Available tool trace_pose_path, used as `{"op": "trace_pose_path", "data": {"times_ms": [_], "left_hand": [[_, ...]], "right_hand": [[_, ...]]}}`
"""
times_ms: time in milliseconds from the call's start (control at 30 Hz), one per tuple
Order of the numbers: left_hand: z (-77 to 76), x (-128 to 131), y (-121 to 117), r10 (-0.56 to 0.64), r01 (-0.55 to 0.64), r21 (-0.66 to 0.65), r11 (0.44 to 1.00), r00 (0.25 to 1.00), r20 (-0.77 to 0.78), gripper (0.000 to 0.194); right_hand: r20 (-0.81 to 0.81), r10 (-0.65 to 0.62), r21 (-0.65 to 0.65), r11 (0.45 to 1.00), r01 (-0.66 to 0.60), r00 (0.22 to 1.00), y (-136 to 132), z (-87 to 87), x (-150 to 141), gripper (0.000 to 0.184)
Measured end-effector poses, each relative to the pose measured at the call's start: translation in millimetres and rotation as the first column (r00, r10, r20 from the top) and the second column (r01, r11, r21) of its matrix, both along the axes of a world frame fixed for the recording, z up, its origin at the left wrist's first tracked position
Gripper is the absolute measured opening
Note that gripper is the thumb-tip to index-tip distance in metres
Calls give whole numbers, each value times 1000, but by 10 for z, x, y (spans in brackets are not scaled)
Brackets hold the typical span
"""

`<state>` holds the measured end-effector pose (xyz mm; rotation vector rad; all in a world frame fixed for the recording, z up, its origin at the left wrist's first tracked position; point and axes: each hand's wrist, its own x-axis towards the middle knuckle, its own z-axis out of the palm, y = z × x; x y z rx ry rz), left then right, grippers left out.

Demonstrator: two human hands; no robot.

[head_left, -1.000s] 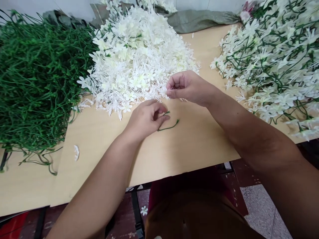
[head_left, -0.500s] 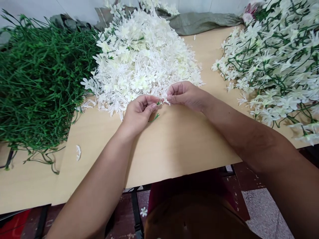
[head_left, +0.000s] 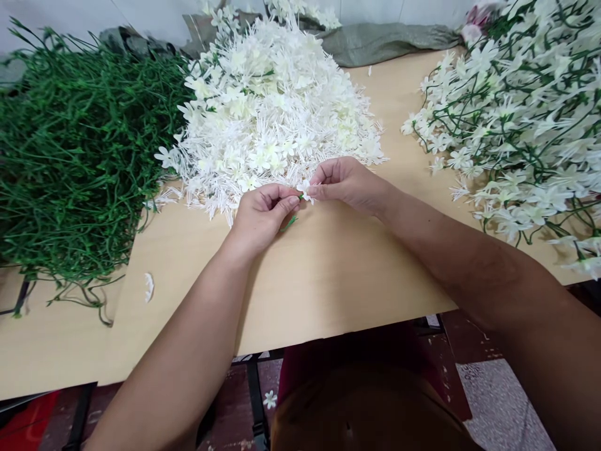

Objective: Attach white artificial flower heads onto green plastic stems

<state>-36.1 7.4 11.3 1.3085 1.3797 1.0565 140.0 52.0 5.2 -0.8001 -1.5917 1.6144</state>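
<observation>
My left hand is pinched on a thin green plastic stem, most of it hidden under the fingers. My right hand is pinched on a small white plastic flower. The two pinches meet fingertip to fingertip, with the flower at the stem's tip, just in front of the big heap of loose white flowers on the light wooden table.
A mass of bare green stems fills the table's left side. A pile of green stems fitted with white flowers lies at the right. One loose white piece lies near the front left. Grey cloth runs along the back edge.
My right hand came down from the heap with a white flower while my left hand lifted the green stem off the table; the two hands now meet.
</observation>
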Motion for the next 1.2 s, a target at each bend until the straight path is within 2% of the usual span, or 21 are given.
{"op": "trace_pose_path", "data": {"times_ms": [233,333,500,667,967,1200], "left_hand": [[-54,-27,17,-42,41,24,999,999,25,12],[-51,-27,18,-45,44,11,999,998,40,12],[-37,-34,10,-52,51,8,999,999,17,12],[-28,-44,15,-79,79,-7,997,997,-6,14],[-30,-28,23,-61,61,-16,998,998,-9,15],[14,-1,10,-35,35,-44,998,999,1,18]], "right_hand": [[113,-114,228,970,86,987,-32,-36,-70,40],[115,-130,275,957,94,985,-55,-32,-86,42],[120,-106,278,958,69,987,-61,-43,-92,46],[182,-139,272,959,86,973,-106,-41,-124,45],[219,-199,302,945,128,955,-171,-63,-206,27],[255,-199,152,975,164,946,-206,-6,-246,26]]}}
